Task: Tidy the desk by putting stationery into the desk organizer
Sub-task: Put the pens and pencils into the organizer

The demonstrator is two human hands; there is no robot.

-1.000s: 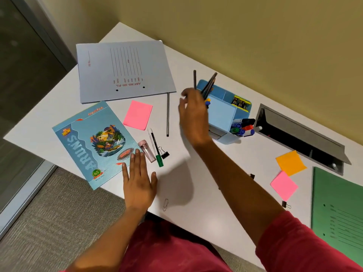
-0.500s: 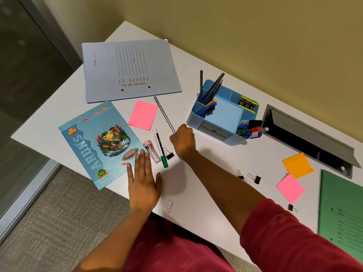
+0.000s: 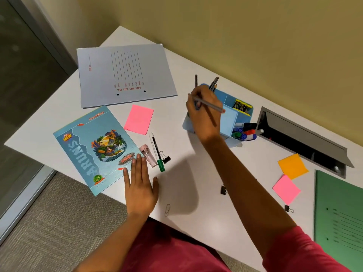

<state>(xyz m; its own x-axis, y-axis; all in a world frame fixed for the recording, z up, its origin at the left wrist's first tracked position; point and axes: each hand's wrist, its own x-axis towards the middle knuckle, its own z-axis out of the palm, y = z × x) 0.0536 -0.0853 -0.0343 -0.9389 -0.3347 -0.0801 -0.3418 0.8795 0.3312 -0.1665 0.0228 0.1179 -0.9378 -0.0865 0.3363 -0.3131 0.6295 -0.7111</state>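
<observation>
- The right hand (image 3: 204,114) is above the left end of the blue desk organizer (image 3: 229,119), which stands on the white worktop (image 3: 255,160) near the wall
- Its fingers (image 3: 191,104) are curled and pinch a thin grey pencil (image 3: 209,104)
- The pencil's long axis runs across the back of the hand, from upper left to lower right in the head view; one end sticks out just past the fingers on the left, and the other reaches over the organizer's middle compartment; I cannot tell which end is the tip
- Dark pencils (image 3: 213,84) stand tilted in the organizer's back-left compartment, just behind the hand, and markers (image 3: 245,131) lie in its right end
- The left hand (image 3: 140,185) lies flat on the worktop at its near edge, its fingers straight and close together, holding nothing; the fingertips touch the corner of the blue notebook (image 3: 94,148)
- Just right of the notebook lie a pink sharpener (image 3: 148,155), a green-capped pen (image 3: 157,152) and a black binder clip (image 3: 166,159), side by side
- A pink sticky note (image 3: 139,119) lies between the notebook and the grey folder (image 3: 123,75)
- A paper clip (image 3: 167,210) lies near the left wrist
</observation>
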